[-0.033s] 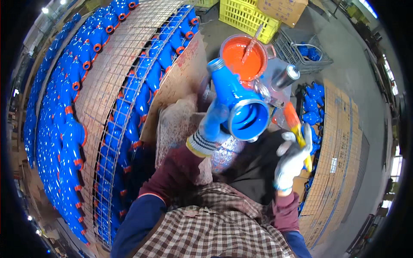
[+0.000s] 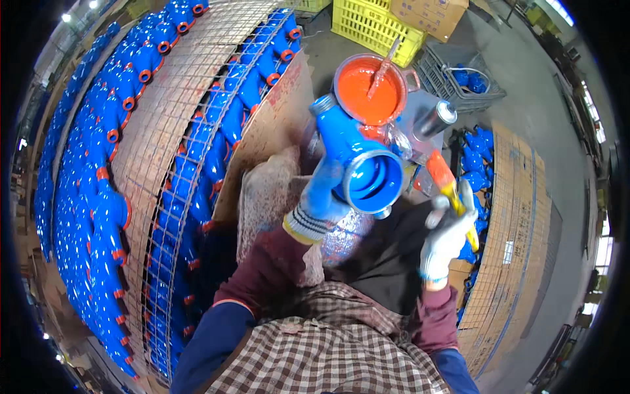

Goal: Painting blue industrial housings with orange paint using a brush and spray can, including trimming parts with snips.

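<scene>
Fingers [image 2: 328, 173] of left hand [image 2: 319, 197] clasp blue fitting [image 2: 348, 139]; right fingers [image 2: 467, 196], part-curled, hold paintbrush [image 2: 449, 187].

Pot [image 2: 403, 98] w/ orange-red paint [image 2: 357, 85]; this side of it, blue fitting [image 2: 342, 138], blue L glove [image 2: 325, 187] w/ dk-striped cuff; to pot's lower R, wht R glove [image 2: 446, 236], yel brush [image 2: 449, 188] w/ orange-red tip; behind pot, yel crate [image 2: 377, 29]; well below pot, brn-wht check apron [image 2: 315, 348]
</scene>
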{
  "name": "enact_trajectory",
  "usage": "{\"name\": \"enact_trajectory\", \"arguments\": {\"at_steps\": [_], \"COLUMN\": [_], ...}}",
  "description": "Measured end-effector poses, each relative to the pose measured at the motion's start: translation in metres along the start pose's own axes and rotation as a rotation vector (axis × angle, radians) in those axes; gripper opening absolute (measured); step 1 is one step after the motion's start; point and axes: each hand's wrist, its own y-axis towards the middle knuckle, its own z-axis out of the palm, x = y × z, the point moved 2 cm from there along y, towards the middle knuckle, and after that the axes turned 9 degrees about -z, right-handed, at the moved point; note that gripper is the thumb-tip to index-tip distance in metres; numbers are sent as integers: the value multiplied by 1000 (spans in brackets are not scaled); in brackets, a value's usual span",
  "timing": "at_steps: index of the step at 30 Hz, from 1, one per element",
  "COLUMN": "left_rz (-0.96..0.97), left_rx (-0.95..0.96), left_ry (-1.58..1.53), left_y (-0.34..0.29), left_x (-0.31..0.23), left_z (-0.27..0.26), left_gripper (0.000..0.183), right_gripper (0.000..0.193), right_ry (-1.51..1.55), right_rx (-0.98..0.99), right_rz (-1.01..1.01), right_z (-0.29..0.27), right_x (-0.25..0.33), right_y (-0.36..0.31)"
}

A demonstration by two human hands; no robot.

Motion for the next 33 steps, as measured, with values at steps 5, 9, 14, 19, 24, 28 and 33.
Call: {"name": "enact_trajectory", "arguments": {"at_steps": [5,9,14,19,24,28,33], "left_rz": [-112,-95,53,-27,-63,16,321], "left_rx": [-252,-190,-159,-413,-259,-405,-271], "left_ry": [-268,-376,-367,-365,-353,77,1121], "left_y": [-20,-25,-24,-22,-28,-46,-62], "left_x": [-2,-8,-16,-14,-10,-7,-8], "left_z": [-46,-65,-62,-62,-54,-34,5], "left_gripper": [68,66,85,101,95,87,83], "right_gripper": [28,24,33,52,46,39,23], "right_ry": [144,86,-296,-854,-354,377,286], "right_rx": [-33,95,181,409,351,155,61], "right_rz": [180,168,-40,-26,128,496,176], "right_z": [67,115,132,127,99,57,21], "right_x": [-76,-123,-145,-139,-115,-70,27], "right_y": [65,89,107,117,107,71,33]}}
